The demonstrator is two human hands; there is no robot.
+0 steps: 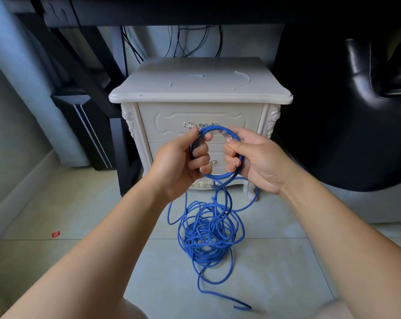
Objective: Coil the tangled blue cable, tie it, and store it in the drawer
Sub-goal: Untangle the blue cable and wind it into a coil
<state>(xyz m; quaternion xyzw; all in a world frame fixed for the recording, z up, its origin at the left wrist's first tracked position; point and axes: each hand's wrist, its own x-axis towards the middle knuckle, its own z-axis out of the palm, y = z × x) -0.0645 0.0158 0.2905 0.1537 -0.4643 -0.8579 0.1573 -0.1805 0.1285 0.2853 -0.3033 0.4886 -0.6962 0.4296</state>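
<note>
The left hand (pixel 183 157) and right hand (pixel 252 162) are each gripping the first loop of the blue cable (pixel 208 233), most of it lying tangled on the floor before the closed drawer (pixel 200 123), so more slack probably needs drawing up next.

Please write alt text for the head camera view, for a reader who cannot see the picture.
A person's left hand and right hand hold a small loop of blue cable, its clear plug by the right hand. Most of the cable lies tangled on the tiled floor, before a white nightstand with both drawers closed.
</note>
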